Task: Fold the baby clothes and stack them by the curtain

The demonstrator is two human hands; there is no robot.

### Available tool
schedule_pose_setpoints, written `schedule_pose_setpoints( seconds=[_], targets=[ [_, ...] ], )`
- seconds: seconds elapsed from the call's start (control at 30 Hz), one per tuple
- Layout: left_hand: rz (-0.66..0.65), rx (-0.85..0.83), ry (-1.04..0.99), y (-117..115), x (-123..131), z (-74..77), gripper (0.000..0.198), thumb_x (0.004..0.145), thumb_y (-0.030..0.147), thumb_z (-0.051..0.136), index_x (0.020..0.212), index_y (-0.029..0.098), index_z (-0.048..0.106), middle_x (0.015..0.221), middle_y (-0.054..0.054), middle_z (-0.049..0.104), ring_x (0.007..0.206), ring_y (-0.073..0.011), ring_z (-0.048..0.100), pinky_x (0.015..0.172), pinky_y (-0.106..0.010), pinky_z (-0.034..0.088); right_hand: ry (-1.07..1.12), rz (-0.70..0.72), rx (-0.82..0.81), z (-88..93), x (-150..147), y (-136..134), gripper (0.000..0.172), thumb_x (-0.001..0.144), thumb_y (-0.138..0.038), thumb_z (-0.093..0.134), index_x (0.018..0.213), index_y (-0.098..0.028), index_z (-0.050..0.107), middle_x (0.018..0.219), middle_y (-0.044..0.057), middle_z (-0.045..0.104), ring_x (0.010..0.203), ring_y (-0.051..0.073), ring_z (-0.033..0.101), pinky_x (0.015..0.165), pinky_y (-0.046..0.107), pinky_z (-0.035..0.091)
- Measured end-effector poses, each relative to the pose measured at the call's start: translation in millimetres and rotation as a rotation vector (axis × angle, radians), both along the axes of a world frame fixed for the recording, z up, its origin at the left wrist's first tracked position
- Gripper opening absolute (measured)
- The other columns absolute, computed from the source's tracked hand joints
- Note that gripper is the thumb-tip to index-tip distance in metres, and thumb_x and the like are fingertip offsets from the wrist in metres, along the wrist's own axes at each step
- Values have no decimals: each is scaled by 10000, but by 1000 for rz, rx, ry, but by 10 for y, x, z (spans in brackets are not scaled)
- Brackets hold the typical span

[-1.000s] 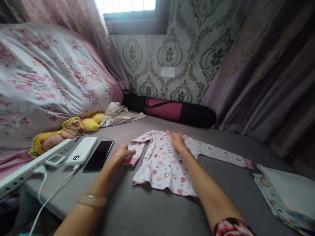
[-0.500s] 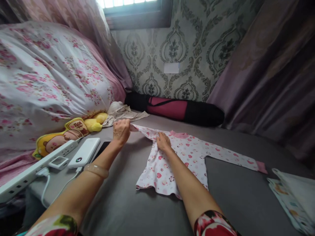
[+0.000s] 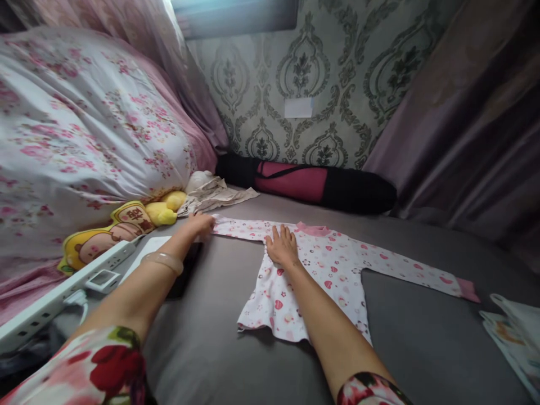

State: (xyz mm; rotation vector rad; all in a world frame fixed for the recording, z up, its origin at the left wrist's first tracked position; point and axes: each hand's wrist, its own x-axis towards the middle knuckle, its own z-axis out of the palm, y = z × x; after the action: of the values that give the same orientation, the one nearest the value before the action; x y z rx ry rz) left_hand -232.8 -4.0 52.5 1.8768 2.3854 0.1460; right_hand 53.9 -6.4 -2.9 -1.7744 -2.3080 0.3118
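A child's long-sleeved shirt (image 3: 320, 270), white with pink hearts and a pink collar, lies spread on the grey sheet. Its left-hand sleeve is stretched out straight, and my left hand (image 3: 199, 225) is closed on the cuff end, slightly blurred, hiding that cuff. My right hand (image 3: 282, 246) rests flat on the shirt near the armpit, fingers stretched out, holding nothing. The other sleeve extends to the right with its pink cuff (image 3: 467, 290) showing. Part of the lower hem is covered by my right forearm.
A white power strip (image 3: 63, 295), a white power bank (image 3: 145, 253) and a dark flat device lie at left, partly under my left arm. Yellow plush toys (image 3: 162, 212) and a crumpled cloth (image 3: 215, 195) are behind. A black-and-red long bag (image 3: 295, 183) lies along the wall. Folded fabric (image 3: 512, 337) sits at right.
My left hand has moved left and down, drawing the sleeve out straight and flatter on the sheet. My right hand stays on the shirt, its fingers spread more. The view has shifted slightly.
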Motion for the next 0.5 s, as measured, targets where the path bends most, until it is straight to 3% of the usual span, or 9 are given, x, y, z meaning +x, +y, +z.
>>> schedule_pose_setpoints(
  seconds=[0.1,0.17,0.3,0.5],
  targets=[
    [124,21,-62,156,-96,147,187,642,133,600,805,181,678,856,-97,694,1007,-299,600,891,-388,427,-18,3,13,-10,-2,6,620,981,-469,265,1513,-152,298,1587,152,207,1456,276,149,1146,422,58],
    [190,28,-107,214,-140,166,211,654,156,596,847,153,680,805,-104,686,925,-275,633,783,-323,469,-26,6,19,-15,-5,13,620,980,-469,272,1511,-151,304,1585,152,216,1453,277,157,1145,423,61],
    [271,-9,-237,245,-141,65,176,676,247,618,802,137,675,610,-60,625,691,-228,639,621,-289,479,-26,0,26,-22,-11,19,615,981,-464,270,1512,-157,305,1587,141,216,1452,274,159,1146,421,61],
    [293,-42,-446,256,-119,-50,199,553,251,739,659,130,622,458,-33,534,566,-233,593,525,-297,436,-20,-5,28,-16,-14,12,613,980,-465,274,1509,-156,311,1589,140,207,1453,272,155,1145,421,56]
  ],
)
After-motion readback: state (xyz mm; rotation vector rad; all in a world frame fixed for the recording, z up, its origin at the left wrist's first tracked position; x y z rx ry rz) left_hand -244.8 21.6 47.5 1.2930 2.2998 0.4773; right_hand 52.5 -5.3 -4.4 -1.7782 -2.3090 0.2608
